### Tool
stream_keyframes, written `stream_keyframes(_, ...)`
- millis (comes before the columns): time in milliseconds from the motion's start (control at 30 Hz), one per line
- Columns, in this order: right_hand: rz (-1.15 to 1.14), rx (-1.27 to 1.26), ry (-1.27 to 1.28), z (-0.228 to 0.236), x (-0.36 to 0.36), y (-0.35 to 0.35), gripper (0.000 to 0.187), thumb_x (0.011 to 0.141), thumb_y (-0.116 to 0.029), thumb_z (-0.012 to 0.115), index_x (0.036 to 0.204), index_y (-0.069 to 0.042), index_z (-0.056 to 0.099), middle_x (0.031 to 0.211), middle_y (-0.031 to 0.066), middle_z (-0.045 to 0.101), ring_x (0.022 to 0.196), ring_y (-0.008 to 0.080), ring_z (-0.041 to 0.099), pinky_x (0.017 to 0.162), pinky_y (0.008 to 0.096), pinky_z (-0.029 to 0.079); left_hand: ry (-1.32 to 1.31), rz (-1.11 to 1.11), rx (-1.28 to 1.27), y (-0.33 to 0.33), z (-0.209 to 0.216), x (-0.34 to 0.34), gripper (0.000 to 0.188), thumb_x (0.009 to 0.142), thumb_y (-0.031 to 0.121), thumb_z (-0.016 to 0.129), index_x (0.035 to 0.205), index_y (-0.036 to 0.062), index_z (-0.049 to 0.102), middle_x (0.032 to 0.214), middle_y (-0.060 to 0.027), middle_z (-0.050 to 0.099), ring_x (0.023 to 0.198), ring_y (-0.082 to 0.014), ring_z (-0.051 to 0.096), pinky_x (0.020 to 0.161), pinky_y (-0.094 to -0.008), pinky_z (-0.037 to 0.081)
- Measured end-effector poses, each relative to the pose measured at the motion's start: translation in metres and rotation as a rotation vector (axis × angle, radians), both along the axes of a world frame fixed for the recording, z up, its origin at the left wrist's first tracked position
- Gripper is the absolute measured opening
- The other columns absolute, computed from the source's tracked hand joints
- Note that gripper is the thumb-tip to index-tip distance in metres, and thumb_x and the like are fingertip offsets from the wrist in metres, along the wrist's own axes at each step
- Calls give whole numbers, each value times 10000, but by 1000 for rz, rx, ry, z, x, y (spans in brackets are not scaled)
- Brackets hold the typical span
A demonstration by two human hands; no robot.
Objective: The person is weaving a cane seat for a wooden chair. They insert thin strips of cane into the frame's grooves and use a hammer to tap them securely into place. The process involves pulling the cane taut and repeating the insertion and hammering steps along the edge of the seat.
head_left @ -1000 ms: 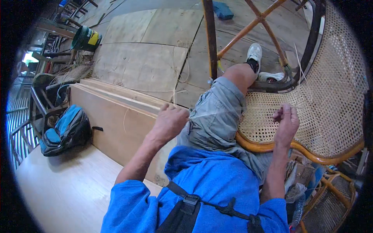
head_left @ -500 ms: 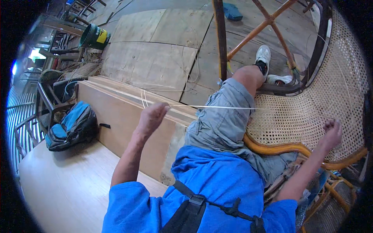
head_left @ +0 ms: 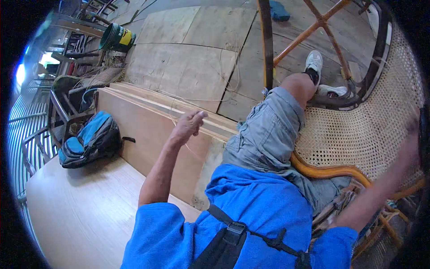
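My left hand [head_left: 190,125] is raised above the edges of stacked boards, fingers closed in a pinch. Thin pale cane strand [head_left: 193,152] shows in short pieces beside that wrist; most of its length cannot be made out. Far to the right, my right hand [head_left: 413,125] is smeared by motion over the woven cane panel [head_left: 340,134], close to the panel's outer side. Its fingers are too blurred to read. The panel belongs to a chair frame with a curved, honey-brown rail [head_left: 331,171] beside my lap.
Dark posts and crossed rods [head_left: 320,20] rise beyond my knee. Left of me, a blue and grey backpack [head_left: 92,139] rests on a pale board [head_left: 85,197]. A green bucket [head_left: 117,38] lies tilted farther off, and loose strands cross the plywood floor [head_left: 179,67].
My right hand has swept farther right and blurred. The strand stretched between my hands no longer shows there. The whole view has shifted slightly, with the surroundings moving right.
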State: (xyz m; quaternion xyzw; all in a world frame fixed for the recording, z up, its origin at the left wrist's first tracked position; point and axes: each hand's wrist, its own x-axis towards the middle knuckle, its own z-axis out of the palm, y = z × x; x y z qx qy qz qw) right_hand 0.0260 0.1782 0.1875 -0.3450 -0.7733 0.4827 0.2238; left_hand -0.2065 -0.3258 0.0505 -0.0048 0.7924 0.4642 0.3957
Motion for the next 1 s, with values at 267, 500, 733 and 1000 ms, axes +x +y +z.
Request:
stream_keyframes(267, 650, -488, -281, -80, -73, -173, 305, 874, -295, 532, 945, -9, 608, 731, 51, 606, 617, 119, 571, 569, 253, 471, -287, -100, 169, 59, 45, 39, 303, 910, 349, 427, 933, 93, 588, 605, 33, 389, 478, -52, 351, 395, -193, 278)
stream_keyframes(500, 633, -623, -22, -96, -70, -240, 177, 879, -170, 523, 951, -19, 577, 762, 38, 594, 697, 99, 558, 636, 228, 456, 221, -819, -83, 106, 61, 92, 386, 910, 366, 412, 893, 3, 543, 738, -191, 582, 695, -348, 566, 635, -417, 440)
stream_keyframes(733, 72, -844, 389, -99, -61, -196, 132, 903, -179, 499, 930, -57, 541, 742, 26, 585, 662, 108, 551, 586, 240, 441, 257, -654, -76, 95, 64, 98, 323, 904, 307, 436, 877, 0, 531, 766, -237, 563, 740, -406, 551, 631, -443, 420)
stream_keyframes(1000, -147, -724, 498, -98, -46, -145, 201, 908, -241, 489, 990, -64, 538, 734, 34, 586, 666, 137, 564, 589, 264, 459, 792, -488, -106, 63, 52, 90, 230, 858, 247, 542, 804, 27, 582, 704, -176, 567, 660, -363, 558, 553, -404, 441)
